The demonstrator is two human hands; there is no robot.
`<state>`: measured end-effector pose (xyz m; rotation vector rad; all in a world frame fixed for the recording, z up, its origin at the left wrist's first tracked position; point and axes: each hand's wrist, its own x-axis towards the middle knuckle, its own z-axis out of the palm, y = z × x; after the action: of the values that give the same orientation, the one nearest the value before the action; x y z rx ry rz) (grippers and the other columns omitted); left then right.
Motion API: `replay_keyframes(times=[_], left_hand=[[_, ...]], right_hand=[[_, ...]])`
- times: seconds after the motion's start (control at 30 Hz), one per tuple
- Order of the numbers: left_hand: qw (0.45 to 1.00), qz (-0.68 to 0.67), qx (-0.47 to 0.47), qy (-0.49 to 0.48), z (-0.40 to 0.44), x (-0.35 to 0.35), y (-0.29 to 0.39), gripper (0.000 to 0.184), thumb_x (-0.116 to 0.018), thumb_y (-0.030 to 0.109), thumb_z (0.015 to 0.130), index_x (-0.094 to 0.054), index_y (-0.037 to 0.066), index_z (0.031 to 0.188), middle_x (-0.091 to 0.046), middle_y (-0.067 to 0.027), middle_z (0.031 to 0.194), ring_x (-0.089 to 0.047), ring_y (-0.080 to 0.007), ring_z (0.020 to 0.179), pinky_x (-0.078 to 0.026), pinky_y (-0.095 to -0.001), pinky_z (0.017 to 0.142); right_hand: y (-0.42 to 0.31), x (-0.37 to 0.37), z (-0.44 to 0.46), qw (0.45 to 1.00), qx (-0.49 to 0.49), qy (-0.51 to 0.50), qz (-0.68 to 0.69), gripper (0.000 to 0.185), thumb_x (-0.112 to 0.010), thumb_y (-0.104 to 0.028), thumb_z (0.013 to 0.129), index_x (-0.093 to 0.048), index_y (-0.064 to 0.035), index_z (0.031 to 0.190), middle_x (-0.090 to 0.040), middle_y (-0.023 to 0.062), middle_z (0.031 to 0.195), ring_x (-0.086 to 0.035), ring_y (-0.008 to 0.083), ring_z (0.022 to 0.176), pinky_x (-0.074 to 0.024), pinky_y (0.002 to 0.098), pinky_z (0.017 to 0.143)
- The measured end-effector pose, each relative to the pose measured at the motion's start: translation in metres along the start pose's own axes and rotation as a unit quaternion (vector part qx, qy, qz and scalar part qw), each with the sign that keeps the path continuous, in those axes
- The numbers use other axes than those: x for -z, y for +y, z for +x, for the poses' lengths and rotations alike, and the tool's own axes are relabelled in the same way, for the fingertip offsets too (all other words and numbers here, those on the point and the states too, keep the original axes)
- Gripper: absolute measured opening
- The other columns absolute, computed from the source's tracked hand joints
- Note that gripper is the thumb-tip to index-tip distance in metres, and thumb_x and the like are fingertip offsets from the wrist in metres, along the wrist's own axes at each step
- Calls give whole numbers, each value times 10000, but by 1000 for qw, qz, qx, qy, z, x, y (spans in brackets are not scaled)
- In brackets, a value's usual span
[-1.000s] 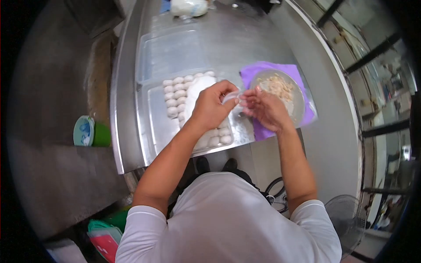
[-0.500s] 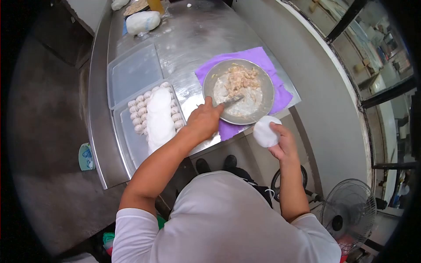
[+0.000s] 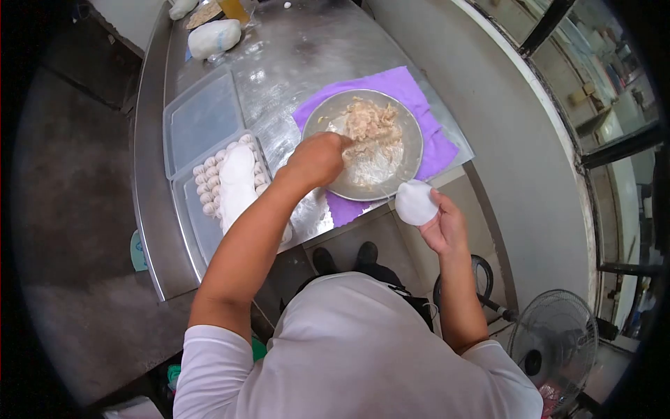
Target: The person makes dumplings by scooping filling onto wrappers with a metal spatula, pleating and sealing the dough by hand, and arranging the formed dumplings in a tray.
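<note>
The left hand (image 3: 318,159) reaches over the bowl (image 3: 413,143) to the mix (image 3: 370,122); its grip I cannot tell. The right hand (image 3: 447,227) pinches 1 disc (image 3: 415,203) at the bowl's near right.

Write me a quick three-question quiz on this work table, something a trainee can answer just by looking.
1. Multiple choice. What lies under the metal bowl?
A) a wooden board
B) a purple cloth
C) a newspaper

2. True or false. From where the person stands, the dumplings are to the right of the metal bowl.

3. Fill in the blank. The fingers of the person's ____ hand hold a round white wrapper.

Key: 1. B; 2. false; 3. right
</note>
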<state>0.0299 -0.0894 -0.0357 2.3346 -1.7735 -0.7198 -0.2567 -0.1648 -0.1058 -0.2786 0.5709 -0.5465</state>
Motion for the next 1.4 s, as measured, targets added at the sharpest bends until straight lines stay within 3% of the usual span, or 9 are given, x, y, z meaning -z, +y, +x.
replay_keyframes(times=[0.07, 0.27, 0.37, 0.6, 0.67, 0.8, 1.0, 1.13, 1.4], left_hand=[[994, -10, 5, 110, 3, -8, 2, 477, -523, -16, 841, -697, 103, 1269, -654, -204, 1039, -647, -382, 1014, -511, -458, 900], [997, -58, -48, 27, -15, -8, -1, 400, -541, 3, 884, -713, 97, 1232, -631, -201, 1017, -640, -385, 977, -512, -453, 876], [990, -76, 0, 118, -8, -21, -1, 381, -559, 6, 893, -717, 100, 1227, -619, -198, 982, -639, -382, 976, -508, -452, 870], [992, -75, -90, 48, -40, -8, 6, 357, -575, 16, 903, -719, 97, 1219, -605, -198, 983, -636, -389, 961, -504, -461, 848], [997, -39, 33, 53, -40, -5, 8, 445, -546, -11, 854, -709, 120, 1246, -613, -193, 1089, -632, -379, 1051, -515, -444, 908], [998, -48, -30, 42, -44, -26, 0, 438, -551, -9, 852, -712, 118, 1239, -613, -195, 1094, -640, -380, 1033, -520, -443, 898], [996, -51, 57, 36, -56, -25, 10, 437, -555, -10, 865, -710, 134, 1247, -608, -185, 1066, -641, -386, 1008, -525, -454, 889], [989, -122, -32, 75, -66, -32, 21, 426, -556, -7, 868, -713, 138, 1236, -604, -174, 1043, -647, -395, 958, -530, -446, 872], [996, -47, 55, 42, -76, -18, 23, 342, -576, 42, 896, -704, 72, 1212, -641, -216, 1060, -658, -402, 991, -518, -473, 884]], right_hand=[[0, 0, 1, 1000, 2, 1, -7, 467, -488, -186, 1022, -459, 102, 1390, -584, 247, 1370, -588, 367, 1268, -459, 505, 1100], [-3, 6, 1, 1000, -2, 3, -20, 476, -488, -188, 1023, -453, 94, 1405, -579, 245, 1380, -587, 367, 1271, -458, 498, 1102], [-5, 8, 1, 1000, -8, -4, 3, 469, -489, -187, 1023, -460, 92, 1399, -582, 243, 1380, -592, 367, 1264, -459, 504, 1101], [-5, 21, 7, 998, 23, 51, -19, 434, -483, -199, 1031, -482, 83, 1361, -616, 229, 1323, -629, 358, 1202, -493, 510, 1057], [-6, 23, 11, 998, 20, 50, -14, 420, -475, -203, 1039, -489, 81, 1348, -623, 226, 1308, -635, 356, 1189, -505, 506, 1042], [-9, 15, 14, 1000, 9, 28, -5, 381, -448, -205, 1056, -507, 69, 1313, -642, 212, 1276, -655, 333, 1158, -530, 498, 998], [-8, 6, 16, 999, 7, 31, -24, 381, -452, -220, 1058, -513, 54, 1315, -651, 189, 1265, -663, 312, 1147, -534, 485, 980], [-8, 4, 20, 999, 12, 25, -34, 399, -471, -242, 1054, -514, 49, 1323, -644, 187, 1283, -657, 318, 1158, -535, 487, 969], [-7, -6, 20, 997, 21, 32, -69, 412, -466, -215, 1051, -491, 69, 1349, -633, 200, 1294, -648, 335, 1166, -533, 502, 968]])
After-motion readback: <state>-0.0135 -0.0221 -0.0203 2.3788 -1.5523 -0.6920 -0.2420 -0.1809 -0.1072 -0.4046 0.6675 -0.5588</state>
